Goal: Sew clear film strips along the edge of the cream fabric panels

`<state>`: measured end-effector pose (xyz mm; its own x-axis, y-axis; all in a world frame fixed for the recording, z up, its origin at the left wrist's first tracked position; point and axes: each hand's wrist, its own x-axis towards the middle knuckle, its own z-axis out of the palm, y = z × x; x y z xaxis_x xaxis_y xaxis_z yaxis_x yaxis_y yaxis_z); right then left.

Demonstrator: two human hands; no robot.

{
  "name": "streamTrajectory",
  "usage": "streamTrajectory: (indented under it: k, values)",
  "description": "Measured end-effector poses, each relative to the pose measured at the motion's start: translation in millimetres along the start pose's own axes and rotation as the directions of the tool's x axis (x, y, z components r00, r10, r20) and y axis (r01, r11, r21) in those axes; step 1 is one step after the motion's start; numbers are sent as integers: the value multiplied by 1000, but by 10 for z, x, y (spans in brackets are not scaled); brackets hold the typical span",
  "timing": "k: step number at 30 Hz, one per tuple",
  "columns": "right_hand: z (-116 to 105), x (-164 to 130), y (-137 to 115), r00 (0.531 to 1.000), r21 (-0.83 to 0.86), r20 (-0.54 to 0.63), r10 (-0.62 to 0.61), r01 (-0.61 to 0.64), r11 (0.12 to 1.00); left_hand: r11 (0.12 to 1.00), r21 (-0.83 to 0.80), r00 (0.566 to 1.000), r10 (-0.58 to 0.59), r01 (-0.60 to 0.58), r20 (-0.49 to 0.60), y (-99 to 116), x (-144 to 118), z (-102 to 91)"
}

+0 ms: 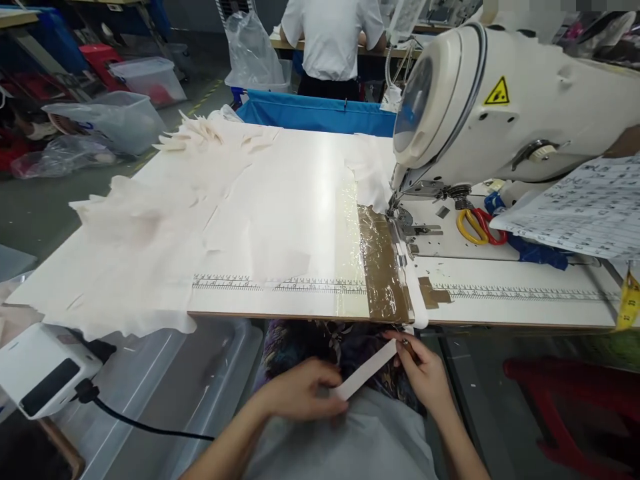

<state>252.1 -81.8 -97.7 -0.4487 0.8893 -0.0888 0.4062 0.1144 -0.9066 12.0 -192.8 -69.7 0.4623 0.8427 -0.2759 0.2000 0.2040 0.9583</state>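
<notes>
Below the table's front edge, over my lap, both hands hold a narrow white fabric strip (367,371). My left hand (295,392) pinches its lower left end. My right hand (425,373) grips the upper right end, and a small dark tool handle seems to show in its fingers. The strip runs diagonally between them. A white sewing machine (500,100) stands on the table to the upper right, its needle area (400,217) above the strip.
Several pale fabric pieces (150,220) cover the left of the white table (300,200). Yellow and red scissors (477,227) and printed paper (585,207) lie right. Clear bins (165,393) and a white box (45,367) sit lower left. A person in white (333,40) works behind.
</notes>
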Motion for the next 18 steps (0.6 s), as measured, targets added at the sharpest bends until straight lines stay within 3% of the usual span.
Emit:
streamTrajectory:
  k: [3, 6, 8, 11, 14, 16, 18]
  values:
    - [48, -3, 58, 1000, 9, 17, -19, 19, 1000, 999, -43, 996, 4, 0, 92, 38, -595, -181]
    - [107, -23, 71, 998, 30, 47, -32, 31, 999, 968, -252, 996, 20, 2, 86, 62, -865, -197]
    - [113, -75, 36, 997, 44, 62, -40, 38, 998, 930, -368, 998, -17, -6, -58, 115, -789, -111]
    - [61, -227, -106, 993, 72, 95, -71, 64, 995, 893, -441, 944, -63, -91, -323, 293, -437, 43]
    - [5, -400, -348, 959, 84, 212, -185, 171, 982, 899, -389, 946, 75, -200, -314, 590, -86, 102]
    - [-3, -475, -547, 909, 49, 310, -278, 276, 960, 917, -271, 944, 232, -293, -234, 822, 76, 73]
    - [-9, -502, -767, 875, 17, 336, -348, 364, 931, 922, -146, 929, 338, -359, -154, 1028, 198, 12]
